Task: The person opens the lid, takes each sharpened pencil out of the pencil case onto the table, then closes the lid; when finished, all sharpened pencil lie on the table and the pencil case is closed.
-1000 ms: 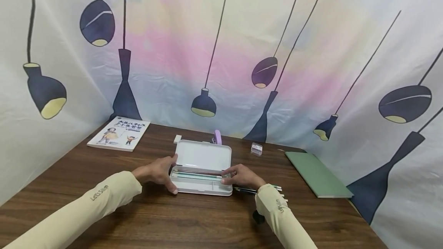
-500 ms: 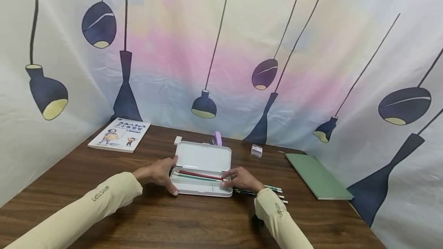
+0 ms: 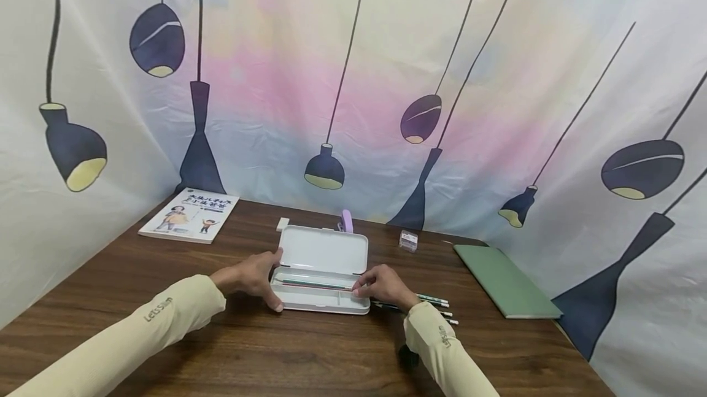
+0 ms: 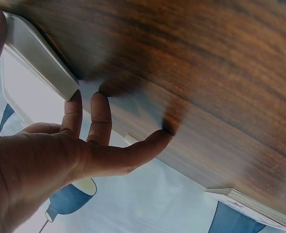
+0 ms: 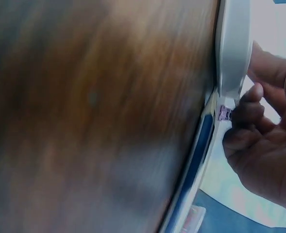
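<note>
From the head view, the open white pencil case (image 3: 321, 274) sits mid-table, well back from the near edge of the wooden table (image 3: 265, 354), with bare wood in front of it and to its left; a picture book (image 3: 189, 215) lies at the far left corner, a green notebook (image 3: 505, 280) near the right edge, and loose pencils (image 3: 436, 308) just right of the case. The left hand (image 3: 251, 277) clasps the case's left end, thumb at the front corner. The right hand (image 3: 383, 286) pinches the end of a red pencil (image 3: 317, 284) lying lengthwise in the tray. In the left wrist view, the left hand's fingers (image 4: 92, 121) are spread, tips against the case's end (image 4: 41, 56) and the table. The right wrist view is blurred: curled fingers (image 5: 247, 109) sit at the case's rim (image 5: 232, 48).
</note>
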Available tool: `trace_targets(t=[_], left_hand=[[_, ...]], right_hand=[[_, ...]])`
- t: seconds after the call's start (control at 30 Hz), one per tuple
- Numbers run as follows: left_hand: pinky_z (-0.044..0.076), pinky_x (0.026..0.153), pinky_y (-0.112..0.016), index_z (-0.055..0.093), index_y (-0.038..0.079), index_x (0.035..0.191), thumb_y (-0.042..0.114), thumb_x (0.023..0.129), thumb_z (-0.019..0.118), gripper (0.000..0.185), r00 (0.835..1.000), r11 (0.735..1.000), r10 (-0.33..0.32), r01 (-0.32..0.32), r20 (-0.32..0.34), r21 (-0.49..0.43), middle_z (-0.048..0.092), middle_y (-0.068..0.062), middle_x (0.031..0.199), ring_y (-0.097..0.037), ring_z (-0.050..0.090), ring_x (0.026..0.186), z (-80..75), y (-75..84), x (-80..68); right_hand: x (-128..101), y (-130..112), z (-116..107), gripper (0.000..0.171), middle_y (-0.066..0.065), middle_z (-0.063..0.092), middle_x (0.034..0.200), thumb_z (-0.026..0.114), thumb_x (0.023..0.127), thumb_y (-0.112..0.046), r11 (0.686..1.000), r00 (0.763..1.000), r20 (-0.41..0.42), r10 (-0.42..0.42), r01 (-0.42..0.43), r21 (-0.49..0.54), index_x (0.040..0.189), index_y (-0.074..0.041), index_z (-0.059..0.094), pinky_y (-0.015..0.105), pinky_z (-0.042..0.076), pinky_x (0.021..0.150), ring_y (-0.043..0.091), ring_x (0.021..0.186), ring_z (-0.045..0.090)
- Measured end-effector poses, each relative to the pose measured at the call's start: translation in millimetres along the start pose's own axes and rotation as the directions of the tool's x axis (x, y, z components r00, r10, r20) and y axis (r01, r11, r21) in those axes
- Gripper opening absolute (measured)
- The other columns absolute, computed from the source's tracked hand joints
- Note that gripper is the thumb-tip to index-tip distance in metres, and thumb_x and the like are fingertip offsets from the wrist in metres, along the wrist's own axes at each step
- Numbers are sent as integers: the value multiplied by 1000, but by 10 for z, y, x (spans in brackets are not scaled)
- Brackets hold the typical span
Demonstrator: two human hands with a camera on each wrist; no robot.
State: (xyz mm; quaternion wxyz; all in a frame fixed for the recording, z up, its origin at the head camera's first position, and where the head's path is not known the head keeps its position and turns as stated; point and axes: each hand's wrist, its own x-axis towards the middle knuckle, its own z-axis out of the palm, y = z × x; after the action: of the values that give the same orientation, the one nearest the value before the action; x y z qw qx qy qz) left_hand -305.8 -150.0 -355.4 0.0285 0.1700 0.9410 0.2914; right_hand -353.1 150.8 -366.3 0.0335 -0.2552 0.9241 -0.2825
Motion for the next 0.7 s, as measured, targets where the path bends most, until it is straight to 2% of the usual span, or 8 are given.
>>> trace_targets(t=[0.17,0.4,0.7], left_hand=[[29,98,-50,23,-16,135,32,48,90,120,1000,1000,0,0,9,5,49,-25,122,-39,41,117,5,2,-5],[29,98,-50,22,-15,136,32,47,90,121,1000,1000,-2,2,6,8,49,-25,122,-40,40,118,-5,-3,-2],[30,98,-50,23,-14,136,32,47,90,120,1000,1000,-8,8,8,15,50,-23,121,-39,41,117,-5,11,3]], right_hand=[[-18,11,0,10,-5,57,67,73,77,-19,999,999,37,27,-28,27,76,-9,71,22,37,54,9,63,44],[8,-6,-27,10,-3,58,71,72,78,-17,997,994,81,72,-75,28,76,-8,68,24,39,57,11,66,46],[6,23,-27,13,-4,55,70,70,80,-19,994,988,130,87,-94,54,76,-8,65,25,38,58,11,65,46]])
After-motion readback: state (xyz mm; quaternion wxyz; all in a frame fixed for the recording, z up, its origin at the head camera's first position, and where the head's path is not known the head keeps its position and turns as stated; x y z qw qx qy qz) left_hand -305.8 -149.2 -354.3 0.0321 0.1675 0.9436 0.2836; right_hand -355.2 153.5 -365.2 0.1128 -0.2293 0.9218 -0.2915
